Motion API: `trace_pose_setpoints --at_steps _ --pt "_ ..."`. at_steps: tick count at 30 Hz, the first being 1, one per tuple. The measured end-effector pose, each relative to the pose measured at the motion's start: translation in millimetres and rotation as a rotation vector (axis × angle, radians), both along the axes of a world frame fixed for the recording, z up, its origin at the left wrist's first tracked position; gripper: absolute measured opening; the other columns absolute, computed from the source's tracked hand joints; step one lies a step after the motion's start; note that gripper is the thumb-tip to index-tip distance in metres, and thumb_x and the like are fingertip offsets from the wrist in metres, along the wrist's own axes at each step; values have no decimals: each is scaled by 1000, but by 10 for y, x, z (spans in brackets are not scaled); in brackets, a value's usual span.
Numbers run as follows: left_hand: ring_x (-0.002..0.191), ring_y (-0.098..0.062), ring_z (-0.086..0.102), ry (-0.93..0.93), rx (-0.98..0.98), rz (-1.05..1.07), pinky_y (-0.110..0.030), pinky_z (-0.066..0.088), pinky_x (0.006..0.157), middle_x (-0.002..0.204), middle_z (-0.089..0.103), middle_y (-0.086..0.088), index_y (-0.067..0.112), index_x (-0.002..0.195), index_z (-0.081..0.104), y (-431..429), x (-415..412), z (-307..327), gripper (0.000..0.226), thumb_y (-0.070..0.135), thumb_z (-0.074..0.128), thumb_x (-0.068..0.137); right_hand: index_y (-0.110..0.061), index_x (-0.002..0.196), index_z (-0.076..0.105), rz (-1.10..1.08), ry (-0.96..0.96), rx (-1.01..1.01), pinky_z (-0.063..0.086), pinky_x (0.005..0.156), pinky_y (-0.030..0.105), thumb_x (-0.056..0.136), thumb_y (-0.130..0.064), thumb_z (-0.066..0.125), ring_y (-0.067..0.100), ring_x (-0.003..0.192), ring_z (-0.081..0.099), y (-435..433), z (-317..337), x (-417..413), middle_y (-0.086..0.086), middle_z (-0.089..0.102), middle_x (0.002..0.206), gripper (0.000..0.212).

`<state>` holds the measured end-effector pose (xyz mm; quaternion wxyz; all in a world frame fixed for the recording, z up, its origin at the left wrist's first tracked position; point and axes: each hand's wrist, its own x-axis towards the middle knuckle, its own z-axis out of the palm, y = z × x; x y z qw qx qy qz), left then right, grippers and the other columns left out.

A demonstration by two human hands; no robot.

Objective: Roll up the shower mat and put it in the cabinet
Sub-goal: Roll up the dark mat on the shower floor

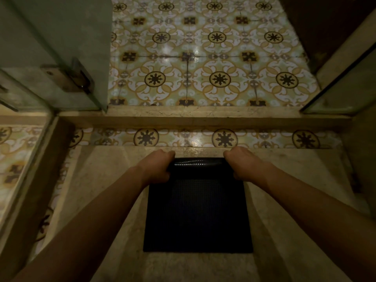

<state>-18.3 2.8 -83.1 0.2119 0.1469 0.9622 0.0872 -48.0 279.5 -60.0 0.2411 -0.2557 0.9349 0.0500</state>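
In the head view, one dark shower mat point(198, 212) is seen lying on the beige stone shower floor point(105, 200), its far edge curled into a roll. Two hands are counted: the left hand point(157, 166) and right hand point(243, 164) are each closed around an end of that roll. No writing can be read. The fingertips are hidden under the roll; the glass door point(61, 47) is cut off at the left.

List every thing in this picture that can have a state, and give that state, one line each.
Dark textured rubber shower mat: far edge curled into a roll, the rest flat on the floor.
Left hand: gripping the roll's left end.
Right hand: gripping the roll's right end.
Glass shower door with metal hinge: open.
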Motion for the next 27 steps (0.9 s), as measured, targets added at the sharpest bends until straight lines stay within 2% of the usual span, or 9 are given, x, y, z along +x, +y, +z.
trace_pose_setpoints --at_steps 2,5,9,14,17,19,22,27 --pt "87 -27 60 14 4 10 -30 39 63 96 62 -11 14 104 52 -7 -12 21 32 17 67 77 -7 104 57 -26 -36 -6 48 70 32 73 -14 73 32 94 61 -9 33 -7 18 60 107 36" --pt "85 -31 60 95 25 23 -32 36 61 93 63 -13 11 108 49 23 16 29 37 13 67 76 -8 106 59 -72 -12 -60 49 77 34 73 -12 71 31 99 59 14 46 10 16 59 111 35" --pt "79 -26 59 130 52 -19 -33 43 60 87 62 -8 16 98 46 33 107 1 32 15 70 76 -11 112 62 -80 8 -53 49 82 34 74 -11 72 30 102 57 40 29 91 13 54 114 39" --pt "75 -14 51 -69 118 56 -27 40 61 83 53 5 24 103 47 -119 67 51 39 27 73 74 -11 111 63 -64 -81 -27 50 82 35 74 -18 71 30 101 60 49 79 55 13 61 111 39" --pt "73 -12 48 -62 71 7 -25 36 56 86 53 3 24 100 44 -110 22 64 38 27 72 76 -12 109 63 -113 -95 -35 53 76 34 72 -15 72 30 96 60 26 111 43 14 63 106 37" --pt "77 -18 53 -31 46 -53 -30 42 61 93 61 -5 23 102 42 -65 -8 44 38 24 71 77 -14 108 64 -137 -96 -43 53 75 33 72 -15 73 28 95 60 19 111 21 13 62 105 38" --pt "88 -24 59 -20 28 -76 -35 51 70 99 64 -7 21 115 48 -62 -93 43 44 24 71 77 -16 107 68 -158 -98 -67 54 77 33 69 -14 74 27 94 62 27 104 -54 11 65 103 38" --pt "88 -23 60 17 25 -97 -36 52 72 101 64 -6 21 111 52 -114 -150 12 39 25 70 78 -19 105 70 -193 -58 -108 54 74 32 67 -13 72 26 93 63 43 78 -185 10 68 101 38"
